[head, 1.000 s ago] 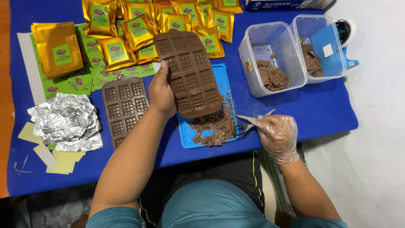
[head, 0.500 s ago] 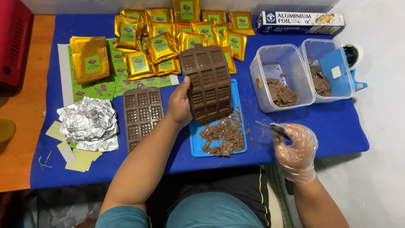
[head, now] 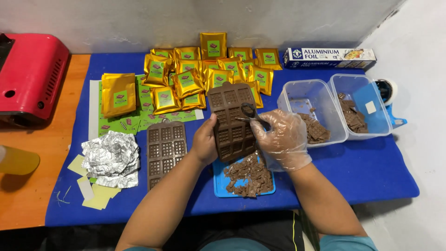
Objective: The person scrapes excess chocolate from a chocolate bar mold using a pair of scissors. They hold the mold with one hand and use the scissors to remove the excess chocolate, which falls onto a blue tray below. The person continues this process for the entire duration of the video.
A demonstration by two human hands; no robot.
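Risen from beside the tray, right hand (head: 282,138) grips scissors (head: 251,115) against the chocolate mould (head: 231,122), which left hand (head: 206,142) clasps.

On the worktop (head: 371,172), pouches (head: 209,74) lie far, a second mould (head: 165,151) lies left of the held mould (head: 231,122), crumpled foil (head: 111,158) further left, two tubs (head: 334,109) right.
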